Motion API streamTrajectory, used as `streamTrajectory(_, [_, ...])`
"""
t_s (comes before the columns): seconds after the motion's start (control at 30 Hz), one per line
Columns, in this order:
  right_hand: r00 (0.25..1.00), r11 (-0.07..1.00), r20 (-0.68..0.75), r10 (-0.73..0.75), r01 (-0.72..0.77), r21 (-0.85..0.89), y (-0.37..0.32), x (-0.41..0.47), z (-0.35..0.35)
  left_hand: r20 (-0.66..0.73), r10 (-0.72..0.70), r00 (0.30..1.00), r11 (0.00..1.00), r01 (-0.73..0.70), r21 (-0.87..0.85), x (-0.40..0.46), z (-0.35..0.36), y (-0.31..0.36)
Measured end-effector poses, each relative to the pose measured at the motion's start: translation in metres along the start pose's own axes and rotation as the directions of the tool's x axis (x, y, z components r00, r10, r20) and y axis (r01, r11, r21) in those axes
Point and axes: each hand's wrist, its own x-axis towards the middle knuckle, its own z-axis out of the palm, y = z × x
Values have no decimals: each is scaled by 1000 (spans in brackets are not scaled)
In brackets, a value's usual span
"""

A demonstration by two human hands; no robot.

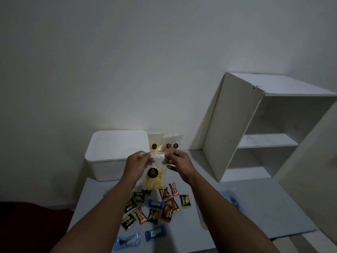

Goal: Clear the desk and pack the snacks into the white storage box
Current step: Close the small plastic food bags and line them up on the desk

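While the lidded white storage box (116, 152) sits shut at the far left corner of the bench (255, 203), packing looks barely begun: about a dozen small wrapped snacks (153, 207) lie scattered across the middle and near edge, and more clear pouches (165, 142) lean against the wall just beside the box. Both hands are raised above the bench, forearms reaching forward; the left hand (137, 164) and right hand (179, 162) each pinch a top corner of a clear pouch of yellow sticks (154, 177), which hangs upright between them.
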Motion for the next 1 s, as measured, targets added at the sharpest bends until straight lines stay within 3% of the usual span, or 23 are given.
streamTrajectory(0.27, [1000,998,19,-7,8,-69,2,-1,7,-19,41,999,998,-40,49,2,7,1])
streamTrajectory(0.5, [999,997,-8,-41,41,-61,-3,0,9,85,8,996,999,-11,34,-2,8,4])
streamTrajectory(0.8, [999,998,-7,-52,52,-21,-1,-1,15,98,40,994,995,-49,87,-1,6,9])
streamTrajectory(1.0, [999,999,-27,-47,47,-2,-6,0,16,72,-21,997,999,24,-31,0,5,4])
